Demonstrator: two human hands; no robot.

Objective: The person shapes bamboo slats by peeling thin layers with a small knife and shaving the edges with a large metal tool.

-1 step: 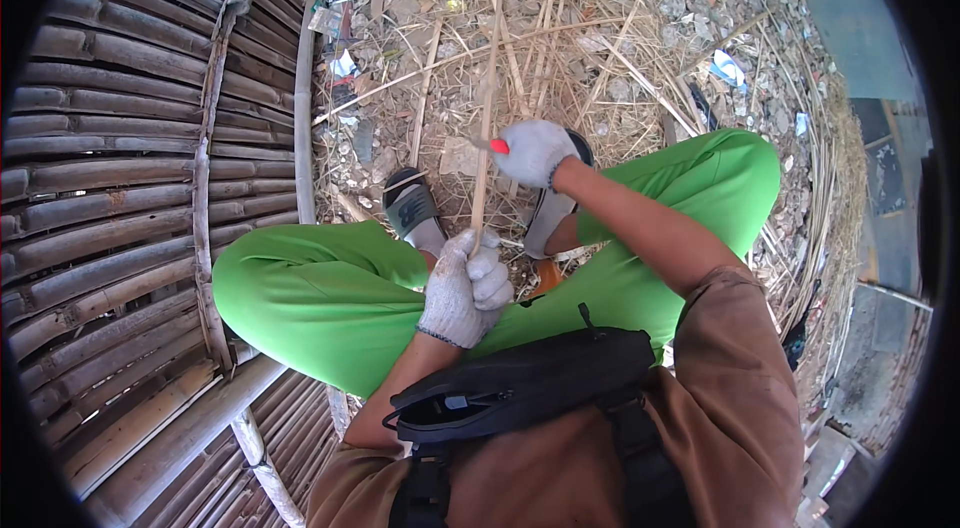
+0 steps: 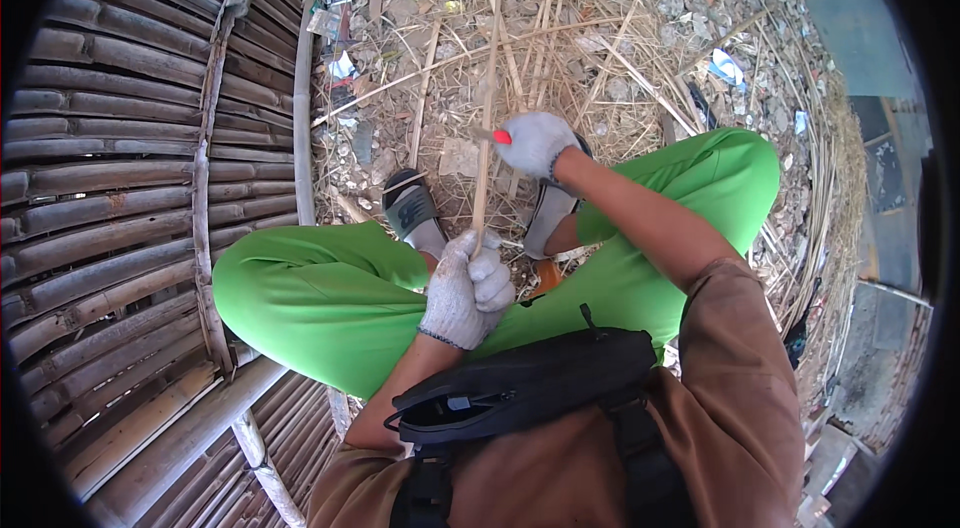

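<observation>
In a white knit glove, my left hand [image 2: 463, 290] is closed round the near end of a long, thin bamboo strip [image 2: 483, 183], just in front of my lap. The strip runs away from me over the ground between my feet. My right hand [image 2: 538, 144], gloved the same way, grips a red-handled knife [image 2: 502, 137]. Its short blade points left and lies at the strip, partway along it; whether it touches cannot be made out. Most of the handle is hidden in my fist.
A slatted bamboo wall [image 2: 110, 168] stands close on my left. Bamboo strips [image 2: 545, 23], shavings and litter cover the ground ahead. My sandalled feet [image 2: 412, 203] flank the strip. A black waist bag [image 2: 525, 383] sits across my lap.
My right hand and the knife have shifted slightly away from me along the strip. My left hand stays nearly where it was.
</observation>
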